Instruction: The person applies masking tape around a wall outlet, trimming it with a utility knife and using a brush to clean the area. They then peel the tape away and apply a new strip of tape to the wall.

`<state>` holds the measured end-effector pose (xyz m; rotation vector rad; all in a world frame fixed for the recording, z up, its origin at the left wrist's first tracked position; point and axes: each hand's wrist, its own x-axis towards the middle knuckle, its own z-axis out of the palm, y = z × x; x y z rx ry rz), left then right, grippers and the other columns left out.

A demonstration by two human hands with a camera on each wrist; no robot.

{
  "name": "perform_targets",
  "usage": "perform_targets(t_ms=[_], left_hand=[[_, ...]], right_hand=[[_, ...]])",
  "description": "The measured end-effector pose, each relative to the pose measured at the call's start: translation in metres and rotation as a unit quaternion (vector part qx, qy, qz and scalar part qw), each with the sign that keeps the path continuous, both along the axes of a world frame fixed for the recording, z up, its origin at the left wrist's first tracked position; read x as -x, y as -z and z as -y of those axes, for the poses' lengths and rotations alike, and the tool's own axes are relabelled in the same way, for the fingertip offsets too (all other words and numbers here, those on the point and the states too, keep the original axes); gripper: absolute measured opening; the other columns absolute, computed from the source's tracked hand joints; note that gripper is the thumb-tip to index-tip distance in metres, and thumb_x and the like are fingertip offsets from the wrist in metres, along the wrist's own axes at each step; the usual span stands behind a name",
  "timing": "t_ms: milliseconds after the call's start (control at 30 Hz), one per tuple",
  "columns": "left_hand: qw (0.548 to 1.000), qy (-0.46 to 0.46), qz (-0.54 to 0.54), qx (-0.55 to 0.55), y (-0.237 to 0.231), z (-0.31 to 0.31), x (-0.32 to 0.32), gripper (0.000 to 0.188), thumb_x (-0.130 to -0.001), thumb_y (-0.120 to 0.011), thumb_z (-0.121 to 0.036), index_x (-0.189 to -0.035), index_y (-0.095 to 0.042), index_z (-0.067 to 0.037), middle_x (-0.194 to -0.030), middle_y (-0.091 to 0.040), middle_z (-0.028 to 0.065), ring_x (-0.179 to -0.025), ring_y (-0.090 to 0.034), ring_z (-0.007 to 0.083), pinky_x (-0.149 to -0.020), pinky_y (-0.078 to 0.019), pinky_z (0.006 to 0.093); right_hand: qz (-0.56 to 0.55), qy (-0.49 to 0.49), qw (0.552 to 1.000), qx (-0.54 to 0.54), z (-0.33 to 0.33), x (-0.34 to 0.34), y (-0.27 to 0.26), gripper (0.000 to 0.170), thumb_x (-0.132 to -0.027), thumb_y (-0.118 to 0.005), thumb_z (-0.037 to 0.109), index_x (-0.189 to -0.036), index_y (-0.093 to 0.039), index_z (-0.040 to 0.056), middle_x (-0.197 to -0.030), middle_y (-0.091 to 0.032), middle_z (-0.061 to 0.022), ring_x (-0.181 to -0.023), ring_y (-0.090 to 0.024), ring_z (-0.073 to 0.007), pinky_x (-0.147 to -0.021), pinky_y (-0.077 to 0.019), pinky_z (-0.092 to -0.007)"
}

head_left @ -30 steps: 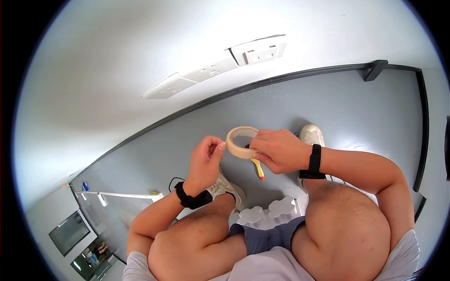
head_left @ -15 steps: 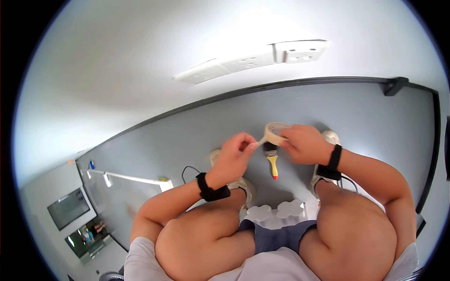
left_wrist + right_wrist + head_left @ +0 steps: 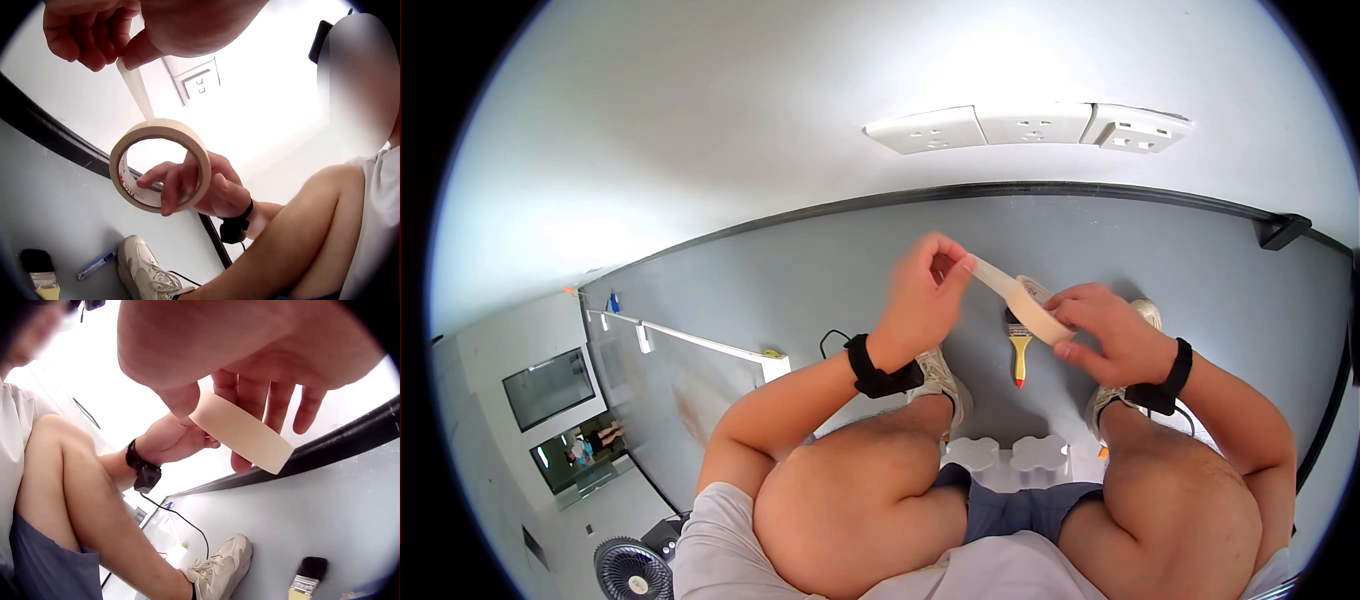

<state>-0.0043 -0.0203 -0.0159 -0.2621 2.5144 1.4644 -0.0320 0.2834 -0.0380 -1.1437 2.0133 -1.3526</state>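
Note:
A roll of cream masking tape [image 3: 1040, 318] is held off the floor by my right hand [image 3: 1108, 335]. In the left wrist view, fingers of that hand reach through the ring, and in the right wrist view the thumb presses the roll's outer face. My left hand [image 3: 925, 300] pinches the free end of the tape between thumb and fingers. A short strip of tape [image 3: 139, 94] stretches taut from those fingertips to the roll. Below the roll, a paintbrush [image 3: 1019, 360] with a yellow handle, red tip and black bristles lies on the floor.
A blue cutter knife [image 3: 97, 265] lies on the grey floor near a shoe [image 3: 145, 265]. White wall sockets [image 3: 1035, 125] sit above black skirting [image 3: 960, 192]. A white stool [image 3: 1040, 455] shows between the legs, and a black fan [image 3: 632, 568] stands at lower left.
My left hand has moved up and away from the roll, drawing out a strip of tape. The roll has tilted in my right hand. The head view has shifted left.

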Motion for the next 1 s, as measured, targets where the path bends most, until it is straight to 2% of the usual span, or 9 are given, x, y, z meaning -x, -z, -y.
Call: perform_targets(t_ms=[67, 200, 400, 567, 667, 733, 833, 933, 1000], left_hand=[[1.000, -0.007, -0.010, 0.001, -0.007, 0.005, 0.004, 0.013, -0.106, -0.073, -0.016, -0.106, -0.069, -0.003, -0.088, -0.069, 0.0008, -0.081, -0.061, 0.0099, -0.076, -0.0511, 0.0290], [0.997, -0.006, -0.071, 0.038, -0.025, 0.016, 0.013, 0.011, -0.105, -0.073, -0.013, -0.105, -0.068, -0.004, -0.089, -0.068, 0.0003, -0.081, -0.059, 0.0094, -0.077, -0.0502, 0.0284], [0.974, -0.036, -0.218, 0.043, -0.058, 0.013, 0.017, 0.007, -0.103, -0.073, -0.005, -0.101, -0.066, -0.004, -0.095, -0.064, 0.0010, -0.083, -0.054, 0.0092, -0.078, -0.0478, 0.0257], [0.945, -0.040, -0.318, 0.070, -0.095, 0.012, 0.025, 0.012, -0.100, -0.077, -0.010, -0.099, -0.066, -0.006, -0.092, -0.064, 0.0033, -0.076, -0.051, 0.0138, -0.071, -0.0445, 0.0294], [0.935, -0.065, -0.338, 0.088, -0.099, 0.021, 0.036, 0.014, -0.101, -0.077, -0.012, -0.096, -0.066, -0.005, -0.089, -0.065, 0.0029, -0.073, -0.050, 0.0136, -0.069, -0.0429, 0.0293], [0.938, -0.084, -0.318, 0.111, -0.095, 0.035, 0.045, 0.014, -0.101, -0.076, -0.013, -0.095, -0.067, -0.004, -0.084, -0.065, 0.0022, -0.071, -0.050, 0.0136, -0.067, -0.0427, 0.0297], [0.939, -0.133, -0.301, 0.094, -0.091, 0.038, 0.051, 0.013, -0.101, -0.076, -0.014, -0.098, -0.070, -0.003, -0.082, -0.067, 0.0020, -0.069, -0.050, 0.0120, -0.063, -0.0426, 0.0296], [0.940, -0.163, -0.293, 0.061, -0.076, 0.038, 0.059, 0.013, -0.101, -0.077, -0.016, -0.100, -0.073, -0.003, -0.083, -0.069, 0.0029, -0.068, -0.054, 0.0116, -0.062, -0.0448, 0.0295], [0.939, -0.150, -0.308, 0.034, -0.071, 0.035, 0.061, 0.012, -0.106, -0.074, -0.014, -0.104, -0.072, -0.002, -0.078, -0.063, -0.0048, -0.070, -0.048, 0.0030, -0.064, -0.0397, 0.0232]], right_hand=[[0.015, 0.006, 0.998, 0.061, 0.006, -0.001, -0.004, 0.026, -0.100, -0.070, 0.021, -0.115, -0.066, 0.0006, -0.107, -0.070, -0.0192, -0.107, -0.064, -0.0430, -0.094, -0.0512, -0.0506], [0.041, 0.033, 0.997, 0.052, 0.007, 0.000, -0.015, 0.026, -0.099, -0.072, 0.017, -0.118, -0.066, 0.0002, -0.104, -0.069, -0.0191, -0.104, -0.065, -0.0427, -0.093, -0.0514, -0.0517], [-0.160, 0.102, 0.981, 0.027, 0.015, 0.018, -0.062, 0.021, -0.093, -0.079, 0.009, -0.110, -0.068, 0.0033, -0.090, -0.068, -0.0131, -0.081, -0.065, -0.0344, -0.082, -0.0508, -0.0466], [-0.228, 0.227, 0.946, -0.046, 0.000, 0.033, -0.071, 0.015, -0.091, -0.083, 0.015, -0.092, -0.071, 0.0071, -0.080, -0.065, -0.0073, -0.069, -0.056, -0.0303, -0.068, -0.0382, -0.0407], [-0.204, 0.154, 0.967, -0.026, -0.005, 0.043, -0.089, 0.019, -0.091, -0.084, 0.021, -0.087, -0.071, 0.0072, -0.079, -0.064, -0.0061, -0.070, -0.056, -0.0300, -0.069, -0.0387, -0.0411], [-0.145, 0.074, 0.986, 0.019, -0.009, 0.049, -0.089, 0.022, -0.092, -0.081, 0.024, -0.094, -0.071, 0.0046, -0.091, -0.069, -0.0094, -0.095, -0.066, -0.0347, -0.083, -0.0475, -0.0444], [-0.133, 0.030, 0.991, -0.001, -0.014, 0.054, -0.098, 0.025, -0.093, -0.072, 0.018, -0.110, -0.069, 0.0003, -0.112, -0.074, -0.0141, -0.125, -0.065, -0.0458, -0.105, -0.0495, -0.0520], [-0.137, 0.048, 0.989, -0.006, -0.021, 0.056, -0.093, 0.025, -0.097, -0.068, 0.019, -0.113, -0.069, 0.0006, -0.118, -0.076, -0.0172, -0.129, -0.065, -0.0484, -0.107, -0.0497, -0.0546], [-0.179, 0.102, 0.978, -0.018, -0.016, 0.052, -0.097, 0.024, -0.100, -0.067, 0.020, -0.113, -0.070, 0.0007, -0.111, -0.076, -0.0196, -0.118, -0.068, -0.0463, -0.104, -0.0513, -0.0548]])
